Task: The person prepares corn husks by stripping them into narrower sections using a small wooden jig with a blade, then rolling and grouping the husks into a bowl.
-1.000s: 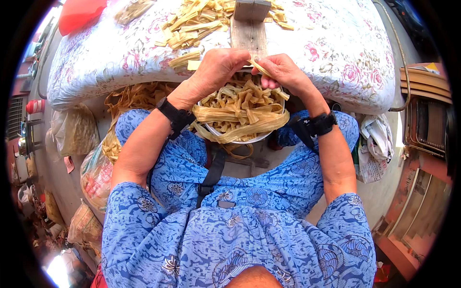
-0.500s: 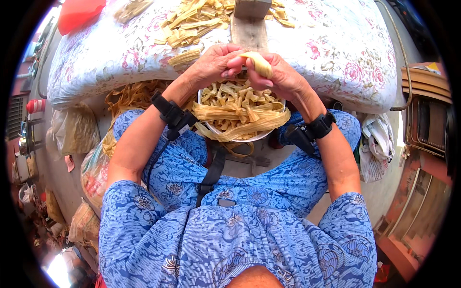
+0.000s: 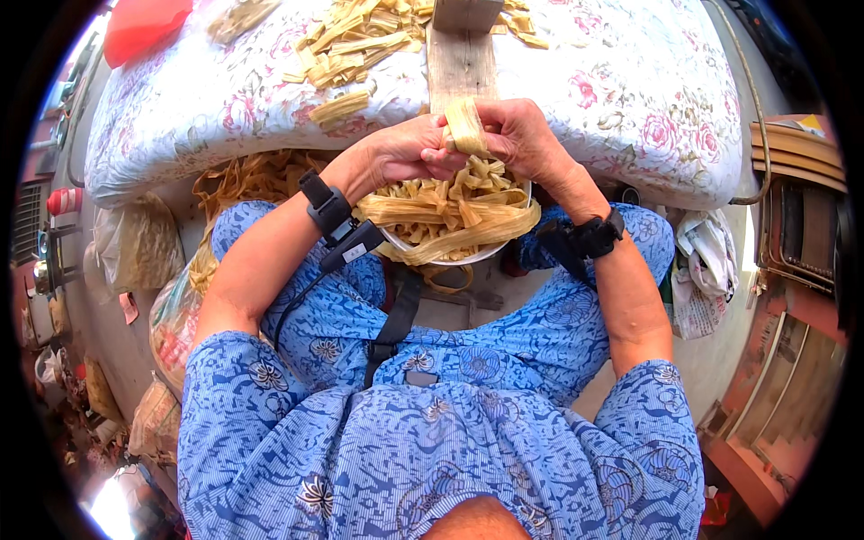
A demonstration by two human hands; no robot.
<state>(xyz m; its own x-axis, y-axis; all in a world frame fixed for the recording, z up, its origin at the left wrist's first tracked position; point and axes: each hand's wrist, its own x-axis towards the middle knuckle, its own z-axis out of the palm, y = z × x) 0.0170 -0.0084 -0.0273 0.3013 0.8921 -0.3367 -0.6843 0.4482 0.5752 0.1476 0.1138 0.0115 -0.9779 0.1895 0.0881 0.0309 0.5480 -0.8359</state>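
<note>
Over the bowl my two hands meet around a pale yellow dried strip (image 3: 465, 124), which looks like leaf or husk and bends in a broad loop. My right hand (image 3: 526, 139) pinches it near the top of the loop. Close against it, my left hand (image 3: 409, 151) has its fingers closed at the strip's lower end. Below them stands a white-rimmed bowl (image 3: 490, 253), filled with small folded or knotted pieces (image 3: 454, 191). Long flat strips (image 3: 432, 216) lie across its near side.
Ahead is a table with a floral cloth (image 3: 621, 99), bearing a pile of cut strips (image 3: 360, 40) and a wooden board with a block (image 3: 461, 67). A red bag (image 3: 144, 29) lies far left. Bundled brown strips (image 3: 256, 180) hang below the left side. Plastic bags flank my knees.
Both hands have come slightly lower and closer together. The strip has turned from slanting to a more upright loop, and my left wrist has rotated.
</note>
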